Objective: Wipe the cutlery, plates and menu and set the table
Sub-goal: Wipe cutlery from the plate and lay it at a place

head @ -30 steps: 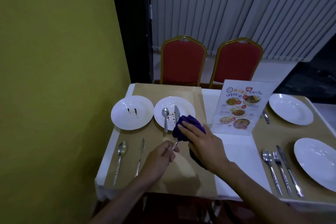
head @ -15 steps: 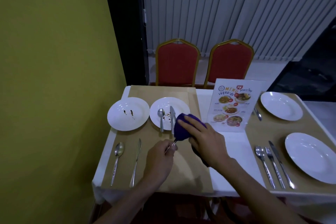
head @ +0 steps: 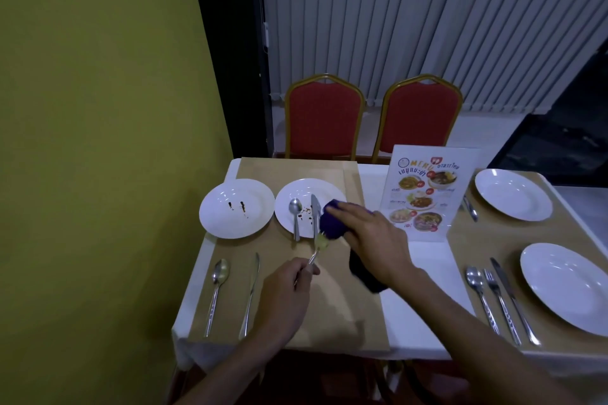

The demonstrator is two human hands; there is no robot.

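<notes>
Since half a second before, the purple cloth (head: 331, 223) had slid off the head of the piece of cutlery (head: 320, 243) I was wiping, so that the head, blurred and yellowish, showed just below the bunch of cloth; whether it was a fork or a spoon I could not tell.

My left hand (head: 289, 286) was curled round the thin handle, pinching it near its lower end over the brown mat (head: 332, 312). My right hand (head: 373, 240) held the cloth, fingers stretched long over the top of the bunch and the thumb hidden underneath; a dark tail of cloth hung below my wrist. The bunch touched the near right rim of the stained plate (head: 307, 189), on which a small spoon (head: 295, 209) and a knife (head: 315, 211) lay side by side among reddish specks. Left of it sat a second plate (head: 237, 223) with two dark smears. Nearer me on the mat lay a long spoon (head: 218, 276) and a table knife (head: 251, 293), apart from my left hand. The menu (head: 424, 191) stood upright just beyond my right hand.
</notes>
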